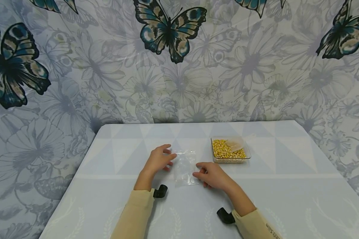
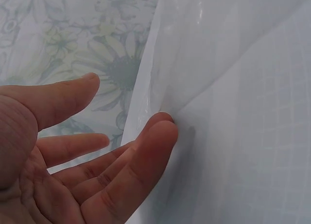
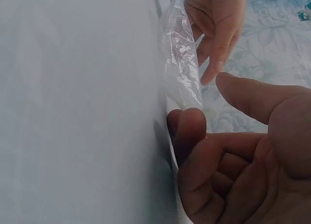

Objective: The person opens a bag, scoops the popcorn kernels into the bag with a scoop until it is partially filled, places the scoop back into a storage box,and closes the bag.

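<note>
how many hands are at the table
2: the left hand at the left side of the clear bag, the right hand at its lower right; no others show.

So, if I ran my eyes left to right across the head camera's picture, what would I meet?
Butterfly on the left of the wall covering → left hand → clear plastic bag → see-through container of yellow kernels → butterfly at the far right.
</note>
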Demonstrator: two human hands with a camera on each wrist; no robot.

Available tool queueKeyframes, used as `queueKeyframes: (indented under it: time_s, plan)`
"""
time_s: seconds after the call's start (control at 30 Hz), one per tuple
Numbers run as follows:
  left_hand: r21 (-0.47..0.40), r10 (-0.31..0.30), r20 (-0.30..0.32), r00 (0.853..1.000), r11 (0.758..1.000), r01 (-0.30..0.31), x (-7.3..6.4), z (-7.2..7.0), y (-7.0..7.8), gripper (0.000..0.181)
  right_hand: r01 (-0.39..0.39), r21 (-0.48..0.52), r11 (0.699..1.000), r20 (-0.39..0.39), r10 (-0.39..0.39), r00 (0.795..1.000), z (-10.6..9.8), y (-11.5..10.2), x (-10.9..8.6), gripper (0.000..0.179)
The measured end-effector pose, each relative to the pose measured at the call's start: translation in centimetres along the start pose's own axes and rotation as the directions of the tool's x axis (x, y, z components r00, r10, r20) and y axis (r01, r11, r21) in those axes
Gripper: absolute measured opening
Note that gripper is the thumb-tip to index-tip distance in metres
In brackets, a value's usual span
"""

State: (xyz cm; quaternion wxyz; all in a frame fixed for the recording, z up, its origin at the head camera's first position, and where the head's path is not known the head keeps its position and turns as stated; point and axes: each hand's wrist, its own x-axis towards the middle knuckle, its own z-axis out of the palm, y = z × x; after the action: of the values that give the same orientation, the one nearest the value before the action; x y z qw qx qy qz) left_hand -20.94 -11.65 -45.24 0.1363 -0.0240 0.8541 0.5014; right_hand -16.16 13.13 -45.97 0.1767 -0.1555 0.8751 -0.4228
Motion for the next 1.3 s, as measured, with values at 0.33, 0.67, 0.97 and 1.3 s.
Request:
queueKeyframes:
  time_s: [0.33, 0.67, 0.97, 1.3]
  plan:
    - [-0.065, 0.043, 0.045, 0.998, 0.997, -0.04, 0.2, 0.8, -0.3, 0.065, -0.032, 0.046, 0.998, 0.002, 0.032, 0.999, 0.1, 0.1, 0.2, 0.058]
    - [-0.182, 0.051, 0.084, 0.995, 0.983, -0.035, 0.6, 1.2, -0.5, 0.062, -0.021, 0.127, 0.992, -0.002, 0.021, 1.0, 0.3, 0.7, 0.3, 0.05]
    - [-0.281, 0.057, 0.125, 0.991, 0.959, -0.019, 0.6, 1.3, -0.5, 0.065, -0.014, 0.209, 0.978, 0.014, 0.012, 1.0, 0.3, 0.6, 0.3, 0.034]
    - [-0.275, 0.043, 0.068, 0.997, 0.961, -0.022, 1.0, 1.4, -0.5, 0.062, 0.015, 0.264, 0.964, -0.009, -0.013, 1.0, 0.1, 0.4, 0.3, 0.029]
